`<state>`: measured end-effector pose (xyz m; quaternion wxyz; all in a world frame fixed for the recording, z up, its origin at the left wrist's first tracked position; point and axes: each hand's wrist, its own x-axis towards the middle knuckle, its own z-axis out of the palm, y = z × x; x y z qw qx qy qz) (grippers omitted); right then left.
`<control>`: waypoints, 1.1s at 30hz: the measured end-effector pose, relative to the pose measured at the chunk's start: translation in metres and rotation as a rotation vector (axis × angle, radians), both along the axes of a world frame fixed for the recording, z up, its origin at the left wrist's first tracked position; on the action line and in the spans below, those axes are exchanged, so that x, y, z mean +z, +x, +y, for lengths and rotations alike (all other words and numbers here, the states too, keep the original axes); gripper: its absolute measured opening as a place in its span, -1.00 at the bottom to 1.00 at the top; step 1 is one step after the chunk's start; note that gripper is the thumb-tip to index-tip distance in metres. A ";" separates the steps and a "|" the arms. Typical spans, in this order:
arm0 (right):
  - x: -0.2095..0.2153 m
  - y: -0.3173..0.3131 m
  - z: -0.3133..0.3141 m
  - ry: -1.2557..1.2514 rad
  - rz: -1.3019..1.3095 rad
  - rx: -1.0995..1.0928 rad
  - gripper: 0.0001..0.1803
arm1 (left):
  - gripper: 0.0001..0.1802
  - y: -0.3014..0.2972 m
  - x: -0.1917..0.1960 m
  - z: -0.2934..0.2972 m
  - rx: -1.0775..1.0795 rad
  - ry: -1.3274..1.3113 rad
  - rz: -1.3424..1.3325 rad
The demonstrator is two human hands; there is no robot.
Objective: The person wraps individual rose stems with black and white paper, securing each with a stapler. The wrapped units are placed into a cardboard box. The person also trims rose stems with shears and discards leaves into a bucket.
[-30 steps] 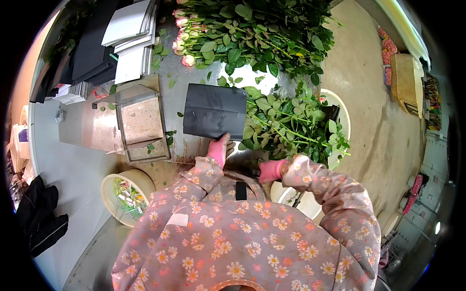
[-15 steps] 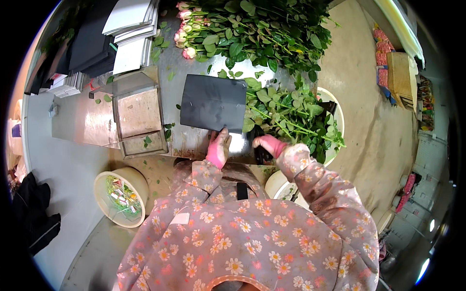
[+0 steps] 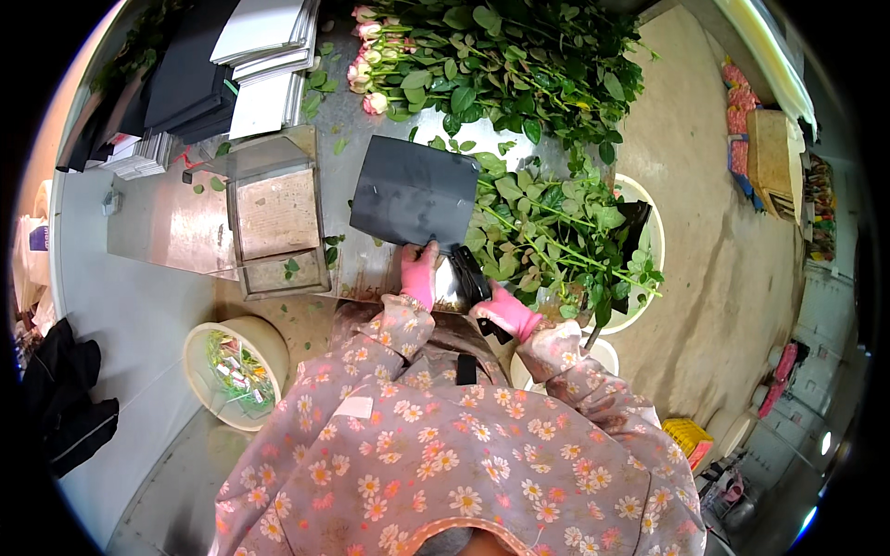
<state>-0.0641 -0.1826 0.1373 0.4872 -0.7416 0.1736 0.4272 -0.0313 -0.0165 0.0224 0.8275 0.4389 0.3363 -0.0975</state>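
A black rectangular sheet [image 3: 413, 195] lies on the metal table [image 3: 176, 222] in front of me. My left hand [image 3: 419, 276], in a pink glove, pinches the sheet's near edge. My right hand [image 3: 505, 315], also gloved in pink, grips a black hand tool [image 3: 468, 271] that sits at the sheet's near right corner; I cannot tell what kind of tool it is. A bunch of leafy green rose stems [image 3: 556, 232] lies just right of the sheet, partly under it.
Pink roses [image 3: 371, 74] with thick foliage lie at the table's far side. An open metal box [image 3: 276, 218] stands to the left. Stacks of white and black sheets [image 3: 269, 56] sit far left. A pale bucket of scraps [image 3: 236, 371] and a white bucket [image 3: 649, 269] stand on the floor.
My right hand has moved in closer to the sheet's near right corner with the black tool. My left hand stays on the sheet's near edge. The view has shifted a little.
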 end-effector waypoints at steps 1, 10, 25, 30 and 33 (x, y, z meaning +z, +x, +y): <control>-0.001 0.000 0.000 0.006 0.030 0.006 -0.21 | -0.84 0.001 0.003 -0.001 -0.019 0.046 -0.007; -0.002 -0.004 0.020 0.093 -0.035 -0.159 -0.26 | -0.77 -0.004 -0.036 0.004 -0.232 0.324 -0.067; 0.001 -0.003 0.054 -0.127 0.054 0.489 -0.20 | -0.69 0.000 0.113 0.103 -0.832 0.062 -0.198; -0.049 0.041 0.307 0.321 -0.504 0.656 -0.45 | -0.65 -0.029 0.237 0.231 -0.536 0.148 -0.288; -0.044 0.078 0.451 -0.075 -0.727 0.653 -0.21 | -0.65 -0.048 0.271 0.286 -0.286 0.155 -0.291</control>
